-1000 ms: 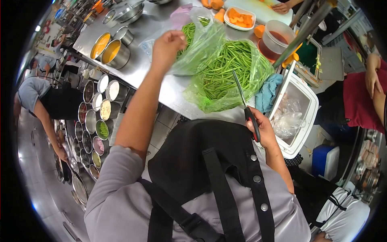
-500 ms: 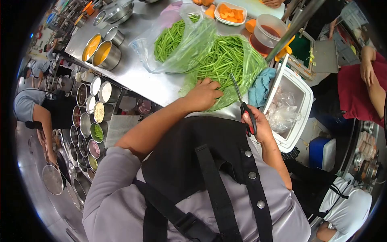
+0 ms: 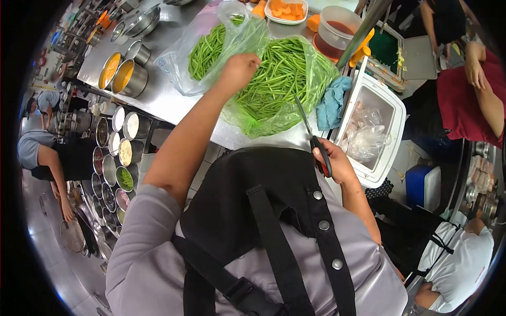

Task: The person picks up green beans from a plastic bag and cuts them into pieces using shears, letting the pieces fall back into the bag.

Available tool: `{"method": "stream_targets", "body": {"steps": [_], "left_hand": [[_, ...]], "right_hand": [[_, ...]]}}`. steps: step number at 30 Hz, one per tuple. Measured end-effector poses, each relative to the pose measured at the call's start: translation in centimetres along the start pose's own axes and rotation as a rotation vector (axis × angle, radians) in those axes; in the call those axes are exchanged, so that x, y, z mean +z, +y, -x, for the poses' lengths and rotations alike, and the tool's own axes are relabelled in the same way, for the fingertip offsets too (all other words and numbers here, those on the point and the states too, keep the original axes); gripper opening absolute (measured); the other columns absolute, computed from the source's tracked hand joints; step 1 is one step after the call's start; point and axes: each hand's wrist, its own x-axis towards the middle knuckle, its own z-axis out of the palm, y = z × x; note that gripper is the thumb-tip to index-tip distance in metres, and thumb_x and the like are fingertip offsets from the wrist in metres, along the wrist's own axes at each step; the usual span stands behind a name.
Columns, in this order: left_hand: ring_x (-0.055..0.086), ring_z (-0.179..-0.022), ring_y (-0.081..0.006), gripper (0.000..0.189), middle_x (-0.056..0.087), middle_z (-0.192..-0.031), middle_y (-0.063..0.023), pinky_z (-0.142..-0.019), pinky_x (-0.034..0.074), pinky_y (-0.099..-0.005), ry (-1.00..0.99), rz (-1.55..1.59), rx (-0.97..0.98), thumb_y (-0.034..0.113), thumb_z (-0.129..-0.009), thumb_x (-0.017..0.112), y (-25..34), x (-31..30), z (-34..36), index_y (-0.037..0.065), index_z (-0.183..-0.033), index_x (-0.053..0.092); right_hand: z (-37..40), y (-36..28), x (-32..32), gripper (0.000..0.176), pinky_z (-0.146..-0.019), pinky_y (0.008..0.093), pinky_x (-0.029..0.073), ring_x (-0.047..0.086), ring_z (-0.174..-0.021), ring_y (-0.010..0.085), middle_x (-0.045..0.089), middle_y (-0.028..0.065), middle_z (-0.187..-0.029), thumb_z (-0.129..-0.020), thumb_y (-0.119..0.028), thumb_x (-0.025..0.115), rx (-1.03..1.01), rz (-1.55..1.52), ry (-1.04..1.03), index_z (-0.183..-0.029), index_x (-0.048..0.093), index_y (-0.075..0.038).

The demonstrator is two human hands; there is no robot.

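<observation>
On the steel table [image 3: 176, 105] lie long green beans [image 3: 279, 73] in an opened clear plastic bag [image 3: 311, 79]. A second bag of beans [image 3: 208, 52] is just left of them. My left hand [image 3: 240, 72] is over the edge between the two bags, its fingers curled together; what they hold, if anything, is hidden. My right hand [image 3: 334, 160] grips black and red scissors [image 3: 320, 150] by the handles, blades pointing up toward the near right side of the beans.
A blue cloth [image 3: 332, 102] and a white bin [image 3: 382, 142] with plastic bags stand right. Behind are cut orange pieces [image 3: 287, 9] and a tub [image 3: 337, 26]. Pots [image 3: 130, 79] stand left. Co-workers [image 3: 469, 95] are on both sides.
My left hand has moved up and away from the near edge of the beans to the gap between the bags. The scissors remain in my right hand. The view has shifted slightly.
</observation>
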Motion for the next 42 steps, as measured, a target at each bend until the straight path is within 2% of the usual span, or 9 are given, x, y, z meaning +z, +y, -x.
{"method": "stream_targets", "body": {"steps": [4,5,6,12,14,17,30,36,42], "left_hand": [[0.066,-0.080,-0.0325,0.021,0.068,-0.091,-0.0193,-0.075,0.052,-0.0376,-0.015,-0.404,0.096,0.014,-0.082,0.068,-1.8,4.8,0.4,0.003,-0.099,0.069],[0.065,-0.080,-0.0400,0.019,0.069,-0.091,-0.0200,-0.073,0.052,-0.0448,-0.032,-0.313,0.056,0.012,-0.080,0.066,-1.4,5.2,0.7,0.003,-0.096,0.069],[0.065,-0.080,-0.0400,0.019,0.069,-0.091,-0.0200,-0.073,0.052,-0.0448,-0.035,-0.312,0.062,0.012,-0.080,0.066,-0.9,5.1,0.9,0.003,-0.096,0.069],[0.065,-0.075,-0.0232,0.014,0.069,-0.083,-0.0123,-0.068,0.050,-0.0358,0.189,0.178,-0.082,0.011,-0.084,0.068,2.7,1.8,1.8,0.000,-0.093,0.068],[0.058,-0.073,-0.0108,0.016,0.063,-0.082,-0.0024,-0.072,0.047,-0.0252,0.050,0.461,-0.228,0.008,-0.089,0.067,3.5,0.4,2.0,-0.002,-0.101,0.065],[0.058,-0.074,-0.0104,0.014,0.062,-0.083,-0.0021,-0.073,0.045,-0.0231,-0.148,0.816,-0.294,0.006,-0.090,0.065,3.9,-0.4,3.5,-0.001,-0.102,0.061],[0.059,-0.076,-0.0115,0.016,0.063,-0.085,-0.0036,-0.073,0.048,-0.0255,-0.168,0.733,-0.287,0.005,-0.092,0.063,4.2,0.4,6.3,-0.002,-0.106,0.060],[0.059,-0.077,-0.0111,0.017,0.063,-0.089,-0.0027,-0.074,0.048,-0.0254,-0.171,0.753,-0.300,0.006,-0.093,0.062,3.5,0.6,6.4,-0.002,-0.107,0.060],[0.058,-0.078,-0.0087,0.017,0.063,-0.089,-0.0008,-0.072,0.048,-0.0246,-0.233,0.471,-0.220,0.008,-0.093,0.063,3.7,0.2,6.3,-0.002,-0.107,0.062]], "right_hand": [[-0.6,0.4,-0.3,0.051,-0.047,0.0218,0.037,0.048,-0.052,0.0056,0.055,-0.0033,-0.067,-0.094,-0.030,0.068,0.023,0.037,0.010,-0.132,0.054,0.000],[-0.8,0.7,-0.4,0.051,-0.047,0.0221,0.037,0.047,-0.052,0.0054,0.054,-0.0035,-0.066,-0.094,-0.029,0.069,0.014,0.052,0.020,-0.132,0.053,0.001],[-0.8,0.8,-0.4,0.050,-0.047,0.0223,0.037,0.047,-0.052,0.0052,0.053,-0.0036,-0.066,-0.094,-0.027,0.069,0.006,0.065,0.032,-0.132,0.053,0.001],[0.4,0.6,-0.2,0.058,-0.052,0.0199,0.035,0.045,-0.057,0.0029,0.050,-0.0061,-0.070,-0.091,-0.023,0.073,-0.146,0.041,0.009,-0.138,0.049,0.001],[-0.2,0.2,0.0,0.060,-0.053,0.0195,0.035,0.045,-0.059,0.0026,0.049,-0.0063,-0.071,-0.091,-0.024,0.073,-0.216,0.022,-0.029,-0.139,0.048,0.001],[-0.8,-1.6,0.5,0.062,-0.054,0.0194,0.034,0.045,-0.061,0.0023,0.048,-0.0063,-0.073,-0.091,-0.026,0.073,-0.295,-0.001,-0.073,-0.140,0.046,0.002],[-2.6,-2.7,1.0,0.060,-0.052,0.0199,0.035,0.046,-0.058,0.0028,0.049,-0.0057,-0.070,-0.091,-0.030,0.072,-0.340,0.014,-0.155,-0.136,0.049,0.001],[-1.7,-3.1,1.3,0.057,-0.047,0.0194,0.031,0.041,-0.050,0.0026,0.048,-0.0062,-0.064,-0.090,-0.029,0.074,-0.190,0.052,-0.039,-0.134,0.052,0.000],[-1.6,-2.5,0.5,0.060,-0.055,0.0200,0.034,0.043,-0.061,0.0026,0.046,-0.0065,-0.070,-0.088,-0.027,0.076,-0.327,0.068,-0.148,-0.135,0.051,0.000]]}}
